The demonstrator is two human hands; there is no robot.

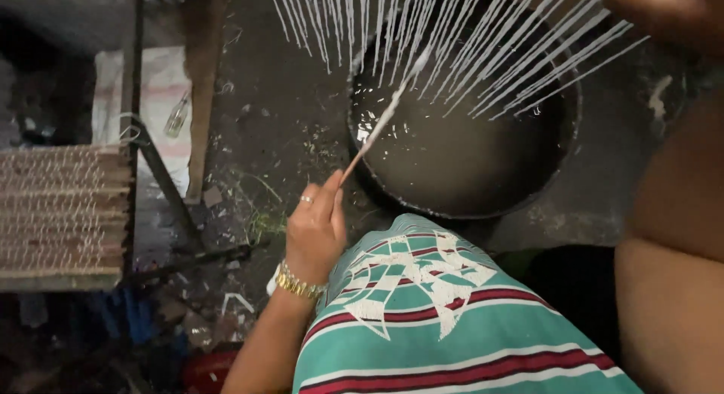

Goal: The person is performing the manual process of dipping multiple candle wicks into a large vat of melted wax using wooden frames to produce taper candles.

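My left hand (313,228), with a ring and a gold bracelet, pinches the lower end of a single thin stick (381,122). The stick's white-coated upper part reaches up over a big round dark pan (467,164) of greyish liquid on the floor. My right hand (664,9), at the top right edge and partly out of frame, grips a fanned bundle of several white-coated sticks (467,39). The bundle spreads out above the pan, and the single stick's tip meets it near the middle.
A rack of stacked thin sticks (60,213) stands at the left beside a dark metal frame (158,175). A small glass bottle (177,115) and a wooden plank (200,92) lie beyond it. A teal, red and white striped cloth (445,318) covers my knee.
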